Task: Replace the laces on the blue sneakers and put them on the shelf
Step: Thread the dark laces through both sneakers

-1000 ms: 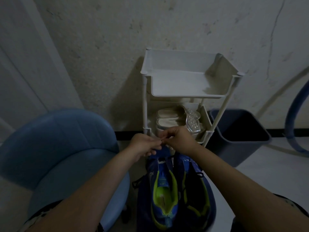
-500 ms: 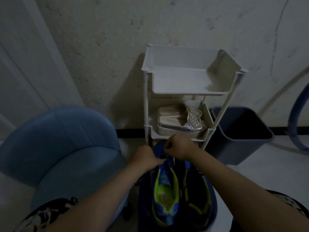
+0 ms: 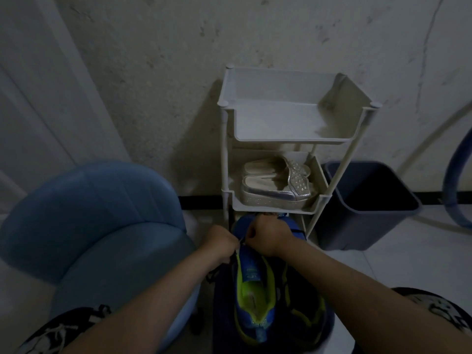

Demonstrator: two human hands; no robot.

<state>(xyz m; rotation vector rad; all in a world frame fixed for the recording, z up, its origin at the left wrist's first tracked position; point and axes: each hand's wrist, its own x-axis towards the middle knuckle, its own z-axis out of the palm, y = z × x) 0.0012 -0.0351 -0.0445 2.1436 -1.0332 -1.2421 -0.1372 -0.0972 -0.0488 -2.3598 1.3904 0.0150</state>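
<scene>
Sitting side by side just near of the shelf (image 3: 288,139), the sneakers (image 3: 255,297) point away from us. Left hand (image 3: 219,242) and right hand (image 3: 268,236) meet over the left shoe's far end, fingers curled, both pinching the lace (image 3: 240,241) (pretty dim though). Sandals (image 3: 275,185) on the lower tier.

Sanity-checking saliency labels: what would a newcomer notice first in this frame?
The left hand and right hand meet low at centre, pinching a lace at the front of the blue sneakers, whose neon-yellow lining stands out in the dim light. Just behind stands a white shelf against the wall, with silver sandals on its middle tier. A blue chair fills the left; a dark bin sits right of the shelf.
</scene>
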